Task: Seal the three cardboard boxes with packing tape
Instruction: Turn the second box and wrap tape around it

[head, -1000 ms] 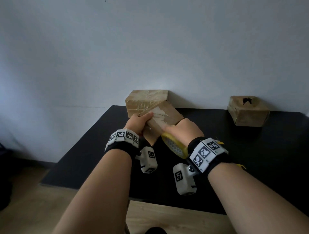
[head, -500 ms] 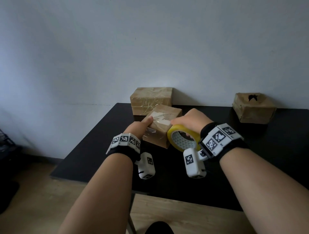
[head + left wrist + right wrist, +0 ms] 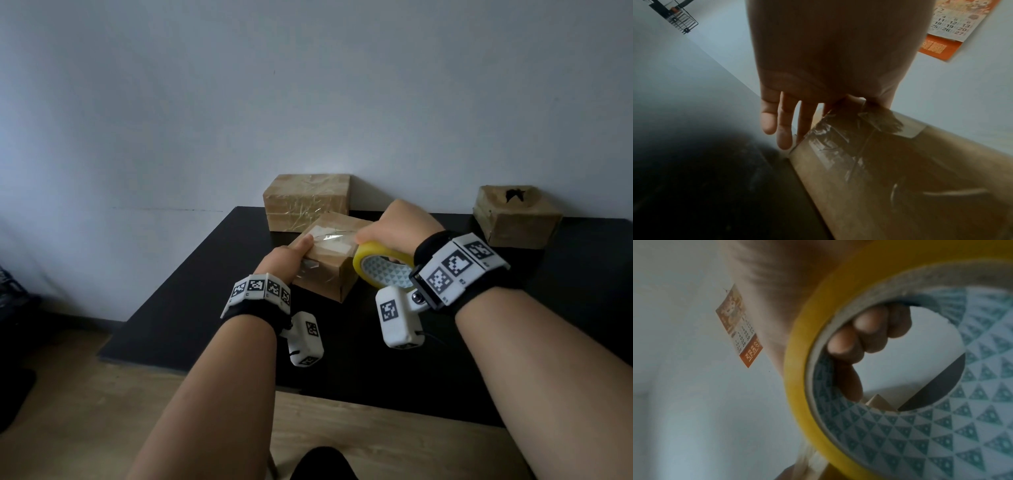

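A small cardboard box (image 3: 325,274) sits flat on the black table (image 3: 205,308). My left hand (image 3: 294,251) presses its thumb on the clear tape at the box's top left edge. In the left wrist view its fingers (image 3: 785,123) hang straight past the box's corner (image 3: 900,178). My right hand (image 3: 394,226) grips the yellow tape roll (image 3: 380,270) at the box's right edge, fingers (image 3: 859,340) hooked through the core (image 3: 900,426). A strip of clear tape (image 3: 334,236) spans the box top between my hands. A taped box (image 3: 306,202) stands behind. A third box (image 3: 517,216) sits at the back right.
The table backs onto a pale wall, and both back boxes stand against it. The third box has a dark torn hole (image 3: 513,195) in its top. A calendar (image 3: 953,27) hangs on the wall. Wooden floor (image 3: 85,394) lies left of the table's front edge.
The near box, tilted up a second ago, now rests flat. My right hand has moved the roll rightward, drawing tape across the top. My left thumb stays at the left edge.
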The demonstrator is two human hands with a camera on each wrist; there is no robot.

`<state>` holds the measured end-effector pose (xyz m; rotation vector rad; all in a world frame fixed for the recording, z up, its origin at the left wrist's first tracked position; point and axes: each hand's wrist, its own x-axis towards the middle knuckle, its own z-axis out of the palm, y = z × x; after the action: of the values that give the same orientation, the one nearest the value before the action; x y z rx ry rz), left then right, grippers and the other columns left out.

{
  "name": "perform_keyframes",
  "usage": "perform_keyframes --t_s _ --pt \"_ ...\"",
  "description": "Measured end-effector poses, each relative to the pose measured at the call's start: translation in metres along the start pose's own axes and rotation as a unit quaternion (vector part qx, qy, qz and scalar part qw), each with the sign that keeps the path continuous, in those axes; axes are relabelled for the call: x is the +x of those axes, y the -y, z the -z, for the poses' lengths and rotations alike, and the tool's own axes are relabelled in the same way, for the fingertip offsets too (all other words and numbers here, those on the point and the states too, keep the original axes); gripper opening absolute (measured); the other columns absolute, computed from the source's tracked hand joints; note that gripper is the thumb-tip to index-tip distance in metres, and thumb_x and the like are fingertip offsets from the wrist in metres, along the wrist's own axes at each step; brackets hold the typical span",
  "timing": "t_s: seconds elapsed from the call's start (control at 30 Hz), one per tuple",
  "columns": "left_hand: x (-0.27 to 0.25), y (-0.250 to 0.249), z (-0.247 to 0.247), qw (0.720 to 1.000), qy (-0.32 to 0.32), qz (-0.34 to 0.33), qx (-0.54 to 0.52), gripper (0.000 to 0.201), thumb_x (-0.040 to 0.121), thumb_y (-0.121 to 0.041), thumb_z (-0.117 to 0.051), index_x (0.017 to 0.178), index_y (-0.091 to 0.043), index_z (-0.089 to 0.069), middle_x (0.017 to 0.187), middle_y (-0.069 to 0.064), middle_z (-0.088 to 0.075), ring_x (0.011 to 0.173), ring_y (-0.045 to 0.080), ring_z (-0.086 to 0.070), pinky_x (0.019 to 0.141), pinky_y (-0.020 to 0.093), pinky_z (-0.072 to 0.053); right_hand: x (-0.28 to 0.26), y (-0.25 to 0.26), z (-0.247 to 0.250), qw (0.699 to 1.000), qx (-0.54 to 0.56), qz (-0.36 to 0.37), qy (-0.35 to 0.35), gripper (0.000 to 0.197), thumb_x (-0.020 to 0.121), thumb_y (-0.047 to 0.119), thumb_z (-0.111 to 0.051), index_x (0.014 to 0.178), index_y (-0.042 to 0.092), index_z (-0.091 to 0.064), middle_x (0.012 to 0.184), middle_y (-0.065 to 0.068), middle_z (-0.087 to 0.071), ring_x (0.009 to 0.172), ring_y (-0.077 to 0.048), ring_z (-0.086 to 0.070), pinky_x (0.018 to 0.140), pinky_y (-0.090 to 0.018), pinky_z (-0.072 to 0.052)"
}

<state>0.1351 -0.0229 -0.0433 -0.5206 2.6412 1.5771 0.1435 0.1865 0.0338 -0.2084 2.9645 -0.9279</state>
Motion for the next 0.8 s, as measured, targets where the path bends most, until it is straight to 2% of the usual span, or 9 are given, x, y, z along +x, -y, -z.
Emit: perform_keyframes --t_s 0.17,0.3,0.43,0.53,0.6,0.67,0.7,0.73,0.8 --pt "0.002 0.002 0.000 1.000 -0.010 0.008 0.013 0.073 0.076 -0.077 -0.044 0.108 -0.016 -0.067 0.099 0.005 -0.070 0.092 0.024 -0.066 0.096 0.043 -0.049 -0.001 0.003 0.000 1.000 0.001 -0.004 0.003 0.032 0.079 0.038 -0.073 0.075 0.008 -0.065 0.063 -0.005 -0.065 0.056 -0.021 -0.063 0.056 -0.029 -0.045" --pt "0.005 0.003 0.000 0.999 -0.021 0.013 0.031 0.076 0.070 -0.080 -0.044 0.104 -0.016 -0.067 0.096 0.006 -0.070 0.087 0.025 -0.066 0.091 0.043 -0.051 -0.002 -0.009 -0.012 0.999 -0.004 -0.038 0.022 0.031 0.077 0.038 -0.072 0.080 0.007 -0.069 0.064 -0.005 -0.068 0.055 -0.022 -0.066 0.054 -0.029 -0.048" --pt "0.006 0.003 0.001 0.999 -0.020 0.014 0.028 0.072 0.074 -0.077 -0.045 0.104 -0.015 -0.066 0.096 0.005 -0.069 0.087 0.024 -0.065 0.090 0.042 -0.051 -0.003 -0.019 -0.025 0.997 0.007 -0.065 0.030 0.038 0.077 0.045 -0.074 0.090 0.010 -0.065 0.083 -0.007 -0.069 0.073 -0.024 -0.069 0.068 -0.033 -0.055" --pt "0.003 -0.003 -0.001 0.994 -0.042 -0.008 0.096 0.067 0.082 -0.069 -0.039 0.114 -0.013 -0.057 0.107 0.007 -0.064 0.094 0.025 -0.061 0.087 0.042 -0.049 -0.004 -0.017 -0.026 0.998 -0.009 -0.062 0.024 0.034 0.079 0.045 -0.072 0.086 0.013 -0.061 0.087 -0.006 -0.067 0.079 -0.025 -0.067 0.072 -0.034 -0.053" --pt "-0.001 -0.010 -0.003 0.979 -0.084 -0.054 0.180 0.057 0.088 -0.057 -0.037 0.123 -0.014 -0.048 0.120 0.011 -0.057 0.105 0.029 -0.055 0.091 0.045 -0.046 -0.005 -0.013 -0.027 0.998 -0.023 -0.057 0.020 0.031 0.079 0.042 -0.071 0.082 0.014 -0.058 0.085 -0.004 -0.064 0.080 -0.024 -0.065 0.071 -0.033 -0.050" --pt "-0.006 -0.021 -0.005 0.949 -0.102 -0.143 0.262 0.051 0.095 -0.042 -0.036 0.138 -0.013 -0.039 0.143 0.013 -0.041 0.131 0.030 -0.039 0.109 0.047 -0.033 -0.006 -0.008 -0.030 0.998 -0.042 -0.048 0.017 0.034 0.080 0.043 -0.070 0.091 0.013 -0.059 0.090 -0.003 -0.062 0.086 -0.026 -0.063 0.074 -0.032 -0.048" --pt "-0.010 -0.026 -0.007 0.928 -0.092 -0.193 0.305 0.053 0.099 -0.037 -0.032 0.146 -0.014 -0.031 0.155 0.010 -0.027 0.143 0.027 -0.024 0.117 0.045 -0.021 -0.007 -0.006 -0.031 0.998 -0.049 -0.042 0.015 0.037 0.082 0.046 -0.069 0.101 0.014 -0.062 0.096 -0.004 -0.063 0.092 -0.027 -0.063 0.078 -0.033 -0.049" --pt "-0.011 -0.030 -0.009 0.908 -0.070 -0.232 0.343 0.054 0.102 -0.035 -0.028 0.151 -0.015 -0.022 0.161 0.005 -0.013 0.148 0.022 -0.010 0.120 0.043 -0.009 -0.007 -0.004 -0.032 0.998 -0.053 -0.037 0.013 0.042 0.083 0.049 -0.067 0.108 0.016 -0.063 0.102 -0.006 -0.064 0.097 -0.028 -0.064 0.082 -0.034 -0.050" --pt "-0.010 -0.033 -0.014 0.869 -0.012 -0.262 0.420 0.055 0.103 -0.034 -0.020 0.154 -0.016 -0.014 0.162 0.003 0.002 0.149 0.021 0.005 0.121 0.043 0.001 -0.006 -0.003 -0.033 0.998 -0.054 -0.033 0.012 0.044 0.083 0.054 -0.067 0.108 0.018 -0.063 0.101 -0.006 -0.064 0.096 -0.027 -0.063 0.083 -0.034 -0.050"
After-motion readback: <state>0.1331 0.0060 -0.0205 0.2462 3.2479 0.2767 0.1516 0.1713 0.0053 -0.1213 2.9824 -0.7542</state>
